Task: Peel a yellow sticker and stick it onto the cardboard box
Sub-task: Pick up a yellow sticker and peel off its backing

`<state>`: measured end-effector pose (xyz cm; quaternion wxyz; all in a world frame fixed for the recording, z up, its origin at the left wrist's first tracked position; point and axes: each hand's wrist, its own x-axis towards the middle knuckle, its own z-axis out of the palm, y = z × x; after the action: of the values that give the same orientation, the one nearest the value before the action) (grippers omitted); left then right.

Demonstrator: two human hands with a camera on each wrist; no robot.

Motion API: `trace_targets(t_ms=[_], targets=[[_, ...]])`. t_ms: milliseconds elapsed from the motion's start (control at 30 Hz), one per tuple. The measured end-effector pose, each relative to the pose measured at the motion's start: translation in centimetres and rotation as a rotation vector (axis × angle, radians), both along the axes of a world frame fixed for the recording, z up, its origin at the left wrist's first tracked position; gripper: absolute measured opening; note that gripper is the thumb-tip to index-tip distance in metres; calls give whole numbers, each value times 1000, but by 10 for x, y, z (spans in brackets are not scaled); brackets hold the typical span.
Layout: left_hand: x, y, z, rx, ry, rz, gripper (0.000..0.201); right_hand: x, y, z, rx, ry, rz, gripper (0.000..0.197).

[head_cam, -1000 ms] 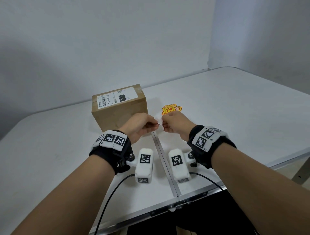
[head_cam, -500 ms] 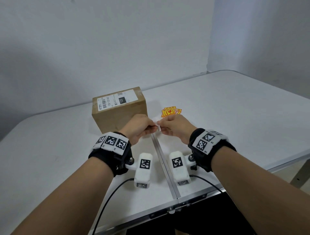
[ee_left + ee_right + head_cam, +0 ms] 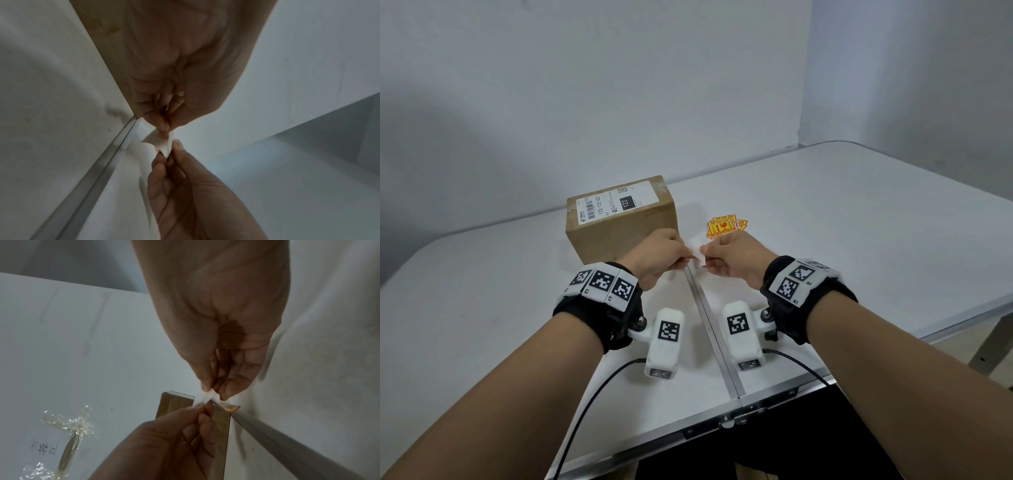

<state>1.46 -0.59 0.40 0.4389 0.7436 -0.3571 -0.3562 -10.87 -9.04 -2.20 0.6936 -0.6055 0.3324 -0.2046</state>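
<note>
Both hands are pinching one sticker (image 3: 697,253) between them, left hand (image 3: 654,257) and right hand (image 3: 736,262), just beside the cardboard box (image 3: 619,219).

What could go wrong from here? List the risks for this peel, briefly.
1. The left hand and right hand both pinch the small sticker by fingertips alone, as the wrist views show. It may tear or curl and stick to itself.
2. Little yellow shows at the backing's edge, so the peel may barely have begun; a finger could slip off.
3. The hands work right beside the cardboard box; a freed sticky side could catch it early or crooked.
</note>
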Motion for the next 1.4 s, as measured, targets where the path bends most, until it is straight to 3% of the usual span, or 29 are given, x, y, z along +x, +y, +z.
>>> trace_targets(t_ms=[133,300,666,833,1100,1266,1399], targets=[[-2,4,-3,-56,203,11,11,-1,0,1,47,-66,-61,21],[-3,2,-13,-18,135,2,21,2,2,0,29,-99,-92,7],[-3,1,-8,6,249,22,9,7,1,-6,-25,-69,-94,3],[2,2,-4,44,264,-9,8,5,0,-5,14,-68,-63,21],[14,6,0,123,327,-55,5,-3,0,-5,100,-84,17,22],[10,5,-6,63,352,-2,5,-1,2,-4,183,-150,-14,14],[6,4,-8,14,378,3,9,3,0,-2,233,-157,-32,26]])
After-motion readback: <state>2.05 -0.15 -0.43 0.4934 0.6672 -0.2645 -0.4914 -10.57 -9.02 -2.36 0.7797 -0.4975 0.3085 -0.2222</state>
